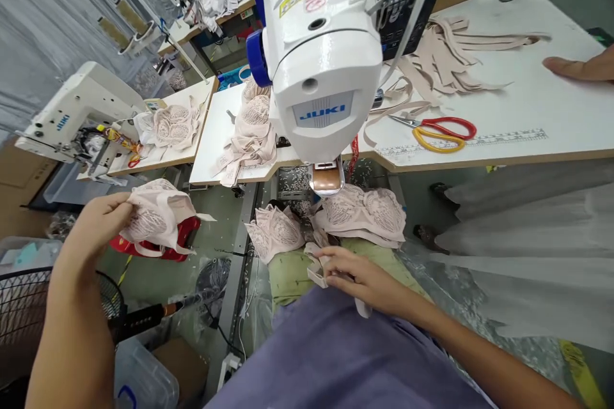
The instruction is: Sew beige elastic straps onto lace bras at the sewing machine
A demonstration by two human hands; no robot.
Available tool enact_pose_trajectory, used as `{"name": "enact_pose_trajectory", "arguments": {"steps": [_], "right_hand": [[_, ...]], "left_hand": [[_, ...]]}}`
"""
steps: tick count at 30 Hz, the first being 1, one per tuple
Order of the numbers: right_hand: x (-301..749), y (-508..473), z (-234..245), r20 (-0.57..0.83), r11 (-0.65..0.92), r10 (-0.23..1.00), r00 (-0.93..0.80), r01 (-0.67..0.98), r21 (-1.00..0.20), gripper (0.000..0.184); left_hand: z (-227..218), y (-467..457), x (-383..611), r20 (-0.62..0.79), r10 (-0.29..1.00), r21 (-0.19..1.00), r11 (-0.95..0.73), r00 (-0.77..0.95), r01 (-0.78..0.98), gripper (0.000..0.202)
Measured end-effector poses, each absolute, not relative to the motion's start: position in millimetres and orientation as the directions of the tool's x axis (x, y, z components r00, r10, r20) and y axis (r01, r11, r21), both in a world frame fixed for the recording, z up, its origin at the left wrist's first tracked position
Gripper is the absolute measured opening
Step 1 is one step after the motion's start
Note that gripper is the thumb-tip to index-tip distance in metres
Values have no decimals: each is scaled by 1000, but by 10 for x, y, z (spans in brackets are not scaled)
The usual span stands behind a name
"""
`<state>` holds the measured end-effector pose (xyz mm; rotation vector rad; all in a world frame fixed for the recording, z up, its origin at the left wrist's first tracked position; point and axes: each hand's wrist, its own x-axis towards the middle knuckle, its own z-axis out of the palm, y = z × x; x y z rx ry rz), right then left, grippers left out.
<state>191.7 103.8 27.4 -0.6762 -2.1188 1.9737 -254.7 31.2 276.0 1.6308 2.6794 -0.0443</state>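
Head view: at far left, the left hand (106,220) pinches the edge of a beige lace bra (156,214) between thumb and fingers; the bra hangs to the right of the fingertips, above a red stool (185,236). Centre: a second bra (278,231) lies on green cloth (290,280) over the lap, beyond and left of the right hand (357,278). That hand has fingers partly bent at a beige strap (316,271); whether they grip it cannot be told. Stacked bras (364,212) lie just beyond, below the sewing machine (326,89). Right: scissors (444,131) lie on the white table (518,105), apart from both hands.
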Motion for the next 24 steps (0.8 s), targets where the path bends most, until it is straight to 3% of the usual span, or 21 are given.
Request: {"name": "enact_pose_trajectory", "arguments": {"steps": [3, 6, 9, 11, 13, 16, 20, 24], "right_hand": [[1674, 1089, 303, -116, 14, 420, -900, 134, -991, 30], [1365, 1086, 256, -45, -132, 284, -958, 8, -991, 27], [1053, 995, 92, 42, -471, 166, -985, -117, -874, 26], [869, 905, -61, 8, -661, 197, -980, -139, -737, 32], [728, 830, -208, -90, -745, 274, -957, -152, -649, 43], [646, 819, -335, -168, -750, 385, -907, -201, -631, 46], [762, 1030, -286, -51, -572, 516, -855, -300, -764, 30], [834, 1298, -121, 80, -390, 460, -884, -283, -876, 28]], "left_hand": [[2592, 205, -2485, -28, 989, -202, 138, -146, 970, 33], [2374, 117, -2232, 46, 972, -251, -212, 230, 945, 25], [2151, 47, -1885, 90, 916, -197, -368, 390, 909, 29], [2001, 5, -1703, 119, 914, -115, -376, 388, 920, 30], [1848, -32, -1597, 178, 917, -14, -361, 358, 932, 30], [1642, -73, -1546, 271, 909, 105, -355, 317, 929, 29], [1482, -103, -1531, 275, 908, 168, -368, 315, 915, 27], [1421, -85, -1490, 265, 906, 202, -388, 331, 899, 28]]}}
